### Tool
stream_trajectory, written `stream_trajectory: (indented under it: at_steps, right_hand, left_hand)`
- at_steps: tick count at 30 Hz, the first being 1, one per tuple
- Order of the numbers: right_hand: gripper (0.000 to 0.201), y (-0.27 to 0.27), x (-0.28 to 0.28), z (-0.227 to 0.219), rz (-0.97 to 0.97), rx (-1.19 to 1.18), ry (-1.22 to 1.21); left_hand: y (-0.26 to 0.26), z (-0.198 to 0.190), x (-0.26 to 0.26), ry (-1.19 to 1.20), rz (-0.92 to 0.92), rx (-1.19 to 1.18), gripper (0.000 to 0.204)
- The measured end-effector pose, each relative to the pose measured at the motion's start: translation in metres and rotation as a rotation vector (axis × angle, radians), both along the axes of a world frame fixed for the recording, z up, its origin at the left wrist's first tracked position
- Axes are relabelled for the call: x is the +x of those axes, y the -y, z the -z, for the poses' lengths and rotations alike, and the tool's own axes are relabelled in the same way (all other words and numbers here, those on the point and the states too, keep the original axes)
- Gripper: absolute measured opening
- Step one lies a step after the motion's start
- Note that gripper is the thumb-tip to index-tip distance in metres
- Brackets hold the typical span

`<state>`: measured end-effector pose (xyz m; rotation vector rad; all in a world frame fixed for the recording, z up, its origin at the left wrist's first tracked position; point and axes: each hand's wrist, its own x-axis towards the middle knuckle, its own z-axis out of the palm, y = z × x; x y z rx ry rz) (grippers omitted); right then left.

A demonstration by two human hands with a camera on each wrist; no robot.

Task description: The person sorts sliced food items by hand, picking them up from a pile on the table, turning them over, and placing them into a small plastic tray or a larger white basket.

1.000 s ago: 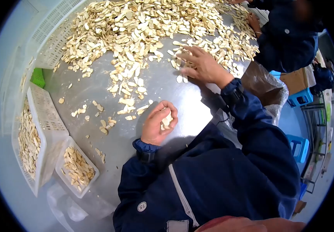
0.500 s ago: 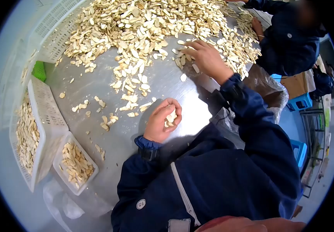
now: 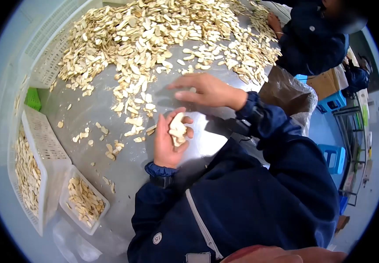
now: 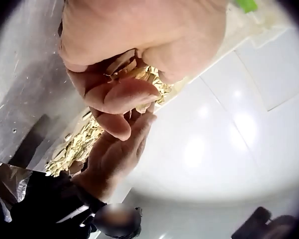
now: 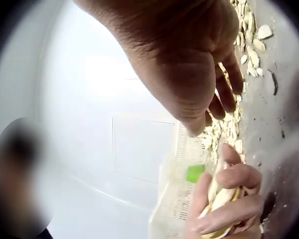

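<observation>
Pale, flat dried slices [image 3: 178, 129] lie stacked in my left hand [image 3: 165, 147], whose palm faces up with the fingers curled round their edges. In the right wrist view the fingers of that left hand [image 5: 234, 204] wrap the slices. Just beyond it, my right hand [image 3: 209, 91] hovers over the metal table with fingers extended and thumb apart. The right wrist view shows its fingers [image 5: 231, 74] loosely bent, with no slice visible in them. A large pile of similar slices [image 3: 154, 26] spreads across the far side of the table [image 3: 97, 96].
At the left stand a white perforated basket [image 3: 51, 144] and a small white tray [image 3: 104, 215], both holding slices. A green basket [image 3: 33, 99] is behind them. Another person [image 3: 312, 39] works at the far right, beside a plastic-lined container [image 3: 290, 94]. Blue stools [image 3: 332, 158] stand on the floor.
My right hand has left the slices at the pile's near edge and come back close to my left hand. The left hand's fingers have loosened, showing more of the slices it holds.
</observation>
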<state>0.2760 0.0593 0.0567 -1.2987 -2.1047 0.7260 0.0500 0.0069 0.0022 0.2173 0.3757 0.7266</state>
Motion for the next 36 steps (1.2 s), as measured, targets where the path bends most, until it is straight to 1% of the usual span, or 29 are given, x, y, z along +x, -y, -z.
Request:
stream_trajectory:
  at_steps: [1, 2, 4, 5, 6, 9, 10, 11, 13, 14, 16, 17, 18, 20, 21, 22, 24, 25, 26, 28, 30, 31, 34, 36]
  right_hand:
    - [0.033, -0.005, -0.002, 0.011, 0.007, 0.146, 0.077]
    - [0.034, -0.009, -0.002, 0.02, 0.016, 0.258, 0.215]
    - [0.038, -0.016, 0.001, 0.036, 0.026, 0.483, 0.495]
    - [0.038, -0.014, 0.005, 0.042, 0.065, 0.394, 0.576]
    - [0.037, -0.011, 0.015, 0.046, 0.122, 0.381, 0.6]
    - [0.035, 0.008, 0.057, 0.048, 0.298, 0.321, 0.667]
    - [0.034, 0.018, 0.073, 0.046, 0.361, 0.287, 0.681]
    - [0.034, 0.031, 0.088, 0.045, 0.384, 0.262, 0.629]
    - [0.036, 0.055, 0.104, 0.035, 0.472, 0.314, 0.552]
    - [0.036, 0.058, 0.121, 0.041, 0.469, 0.369, 0.438]
    - [0.037, 0.067, 0.119, 0.03, 0.617, 0.34, 0.402]
    - [0.038, 0.063, 0.121, 0.033, 0.621, 0.365, 0.448]
    - [0.043, 0.056, 0.125, 0.033, 0.54, 0.325, 0.45]
    - [0.048, 0.041, 0.111, 0.042, 0.471, 0.354, 0.642]
    - [0.052, 0.035, 0.099, 0.042, 0.415, 0.294, 0.631]
    - [0.052, 0.029, 0.087, 0.045, 0.383, 0.305, 0.697]
    - [0.051, 0.016, 0.078, 0.051, 0.334, 0.33, 0.85]
    - [0.047, 0.012, 0.082, 0.058, 0.372, 0.369, 0.851]
    - [0.046, 0.013, 0.089, 0.057, 0.414, 0.322, 0.838]
    - [0.043, 0.023, 0.107, 0.05, 0.504, 0.221, 0.819]
    - [0.035, 0.046, 0.133, 0.053, 0.532, 0.335, 0.698]
    - [0.034, 0.062, 0.144, 0.053, 0.572, 0.343, 0.71]
    - [0.033, 0.107, 0.175, 0.058, 0.711, 0.344, 0.717]
    - [0.033, 0.124, 0.195, 0.061, 0.801, 0.326, 0.742]
  left_hand:
    - [0.001, 0.005, -0.001, -0.002, 0.007, 0.011, 0.045]
    - [0.001, 0.014, -0.002, -0.004, 0.011, 0.024, 0.042]
    - [0.001, 0.018, -0.005, -0.036, 0.02, 0.054, 0.035]
    - [0.001, 0.015, -0.005, -0.063, 0.028, 0.069, 0.033]
    - [0.001, 0.014, -0.005, -0.088, 0.036, 0.084, 0.03]
    - [0.001, 0.018, -0.004, -0.039, 0.038, 0.06, 0.037]
    - [0.001, 0.018, -0.004, -0.009, 0.037, 0.056, 0.043]
    - [0.001, 0.017, -0.003, 0.021, 0.035, 0.053, 0.049]
    - [-0.001, 0.015, -0.002, 0.054, 0.033, 0.041, 0.061]
    - [-0.001, 0.013, 0.0, 0.054, 0.027, 0.027, 0.067]
    - [0.0, 0.018, -0.001, 0.083, 0.018, -0.007, 0.081]
    - [0.0, 0.017, 0.0, 0.098, 0.02, 0.005, 0.084]
    - [0.0, 0.014, 0.0, 0.109, 0.023, 0.023, 0.087]
    - [0.0, 0.012, -0.001, 0.069, 0.024, 0.066, 0.091]
    - [0.0, 0.014, -0.001, 0.072, 0.03, 0.101, 0.092]
    - [0.0, 0.014, -0.001, 0.071, 0.03, 0.129, 0.091]
    - [0.002, 0.009, 0.0, -0.005, 0.025, 0.121, 0.086]
    - [0.003, 0.012, -0.001, -0.024, 0.03, 0.143, 0.081]
    - [0.003, 0.015, -0.001, -0.034, 0.04, 0.167, 0.076]
    - [0.005, 0.013, 0.001, -0.049, 0.026, 0.135, 0.063]
    - [0.004, 0.013, 0.0, -0.08, 0.057, 0.162, 0.057]
    - [0.004, 0.01, 0.0, -0.075, 0.063, 0.153, 0.05]
    - [0.005, 0.01, 0.0, -0.089, 0.058, 0.162, 0.046]
    - [0.004, 0.011, -0.001, -0.074, 0.07, 0.158, 0.043]
